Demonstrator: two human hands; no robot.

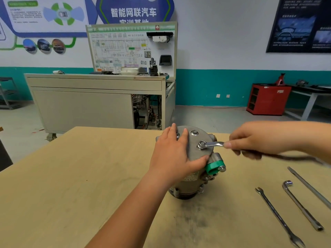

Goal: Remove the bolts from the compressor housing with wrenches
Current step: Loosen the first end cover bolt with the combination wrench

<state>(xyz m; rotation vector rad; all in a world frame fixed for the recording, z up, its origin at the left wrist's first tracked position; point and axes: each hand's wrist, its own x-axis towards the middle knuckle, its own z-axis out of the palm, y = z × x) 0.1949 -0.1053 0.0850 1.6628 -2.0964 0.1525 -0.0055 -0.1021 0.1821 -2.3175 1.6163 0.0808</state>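
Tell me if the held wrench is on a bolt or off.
On: the wrench ring end encircles a bolt atop the compressor housing; right hand grips its handle.

Open pale wooden bench stretches left of the grey metal compressor housing. Right of it lie a long steel open-end wrench, an L-shaped steel socket wrench and a slim steel rod, with gaps between them. The left hand covers the housing's top. The right hand holds a small ring wrench across its right side.
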